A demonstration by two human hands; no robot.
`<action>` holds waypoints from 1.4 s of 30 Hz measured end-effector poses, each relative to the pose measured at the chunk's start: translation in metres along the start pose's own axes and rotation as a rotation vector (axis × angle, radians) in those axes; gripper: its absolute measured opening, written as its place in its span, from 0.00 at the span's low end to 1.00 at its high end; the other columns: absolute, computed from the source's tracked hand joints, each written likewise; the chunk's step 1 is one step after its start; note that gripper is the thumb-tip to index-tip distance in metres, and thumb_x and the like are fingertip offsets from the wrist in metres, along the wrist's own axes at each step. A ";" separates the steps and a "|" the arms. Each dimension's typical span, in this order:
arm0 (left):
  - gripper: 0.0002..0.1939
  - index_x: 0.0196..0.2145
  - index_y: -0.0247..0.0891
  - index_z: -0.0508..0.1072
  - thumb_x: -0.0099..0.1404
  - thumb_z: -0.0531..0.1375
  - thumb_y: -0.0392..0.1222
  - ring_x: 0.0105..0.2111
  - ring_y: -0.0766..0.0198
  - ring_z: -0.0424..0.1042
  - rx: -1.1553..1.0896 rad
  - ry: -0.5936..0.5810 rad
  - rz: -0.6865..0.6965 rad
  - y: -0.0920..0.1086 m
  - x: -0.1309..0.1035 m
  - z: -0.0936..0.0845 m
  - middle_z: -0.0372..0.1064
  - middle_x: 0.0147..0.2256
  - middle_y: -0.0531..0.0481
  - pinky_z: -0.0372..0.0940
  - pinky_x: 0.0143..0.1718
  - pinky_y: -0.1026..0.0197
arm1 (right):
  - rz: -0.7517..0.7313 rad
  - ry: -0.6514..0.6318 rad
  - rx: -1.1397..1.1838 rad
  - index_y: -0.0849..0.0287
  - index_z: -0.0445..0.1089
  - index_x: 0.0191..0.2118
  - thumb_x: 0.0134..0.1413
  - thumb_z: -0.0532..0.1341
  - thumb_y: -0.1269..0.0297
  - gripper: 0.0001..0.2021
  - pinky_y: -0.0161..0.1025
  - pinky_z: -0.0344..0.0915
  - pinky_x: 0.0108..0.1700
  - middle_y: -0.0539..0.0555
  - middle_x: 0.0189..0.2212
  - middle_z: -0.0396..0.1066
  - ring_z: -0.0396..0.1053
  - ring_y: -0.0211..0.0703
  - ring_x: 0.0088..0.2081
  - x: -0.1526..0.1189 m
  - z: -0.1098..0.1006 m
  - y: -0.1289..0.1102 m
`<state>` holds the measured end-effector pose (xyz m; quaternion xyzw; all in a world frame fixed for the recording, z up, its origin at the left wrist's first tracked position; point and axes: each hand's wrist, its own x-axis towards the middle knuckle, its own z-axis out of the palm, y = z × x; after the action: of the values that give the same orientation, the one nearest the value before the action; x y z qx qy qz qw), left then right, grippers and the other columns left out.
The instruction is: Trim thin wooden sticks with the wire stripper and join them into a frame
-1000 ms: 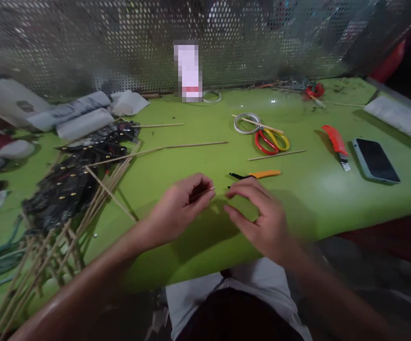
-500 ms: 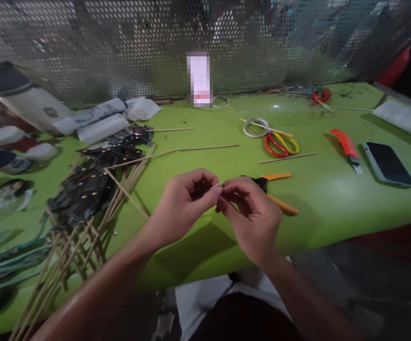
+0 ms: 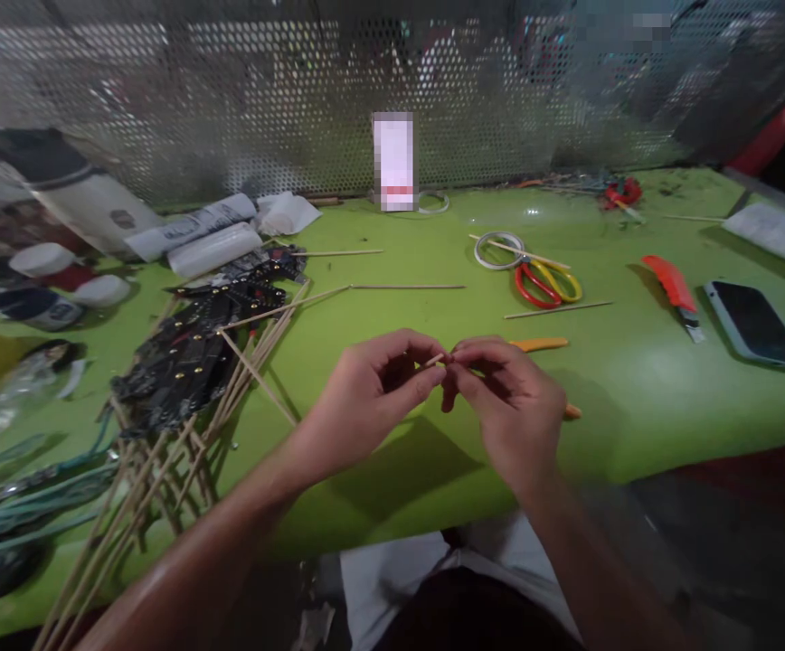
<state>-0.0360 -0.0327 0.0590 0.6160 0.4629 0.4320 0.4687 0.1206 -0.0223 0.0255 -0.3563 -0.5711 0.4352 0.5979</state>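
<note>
My left hand (image 3: 383, 393) is closed in a pinch on a short thin stick (image 3: 431, 361), its tip pointing toward the other hand. My right hand (image 3: 511, 398) meets it there with thumb and fingers pressed together; what lies between them is too small to make out. Behind my right hand is a tool with orange handles (image 3: 543, 344), its head hidden. Past my hands lie a thin stick (image 3: 559, 310), scissors with red and yellow handles (image 3: 547, 282) and a roll of tape (image 3: 499, 250).
On the left, a black studded piece (image 3: 175, 362) lies over a bundle of sticks (image 3: 155, 479). An orange cutter knife (image 3: 669, 282) and a phone (image 3: 755, 324) are at the right. A perforated metal panel (image 3: 263, 99) rises behind the green table (image 3: 392, 524).
The whole view has shifted, so the table things sit slightly further right and lower. Both hands stay together at the small stick, and my right hand now covers more of the orange-handled tool.
</note>
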 end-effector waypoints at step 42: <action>0.05 0.31 0.33 0.74 0.64 0.59 0.34 0.26 0.72 0.61 0.128 -0.116 -0.053 -0.002 -0.004 0.010 0.67 0.27 0.54 0.56 0.26 0.68 | -0.004 -0.532 -0.269 0.54 0.61 0.37 0.58 0.57 0.75 0.08 0.33 0.62 0.31 0.47 0.31 0.62 0.62 0.32 0.30 0.003 -0.038 0.006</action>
<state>-0.0275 -0.0377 0.0552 0.6561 0.4778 0.3529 0.4656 0.1574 -0.0149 0.0179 -0.3045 -0.7611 0.4325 0.3754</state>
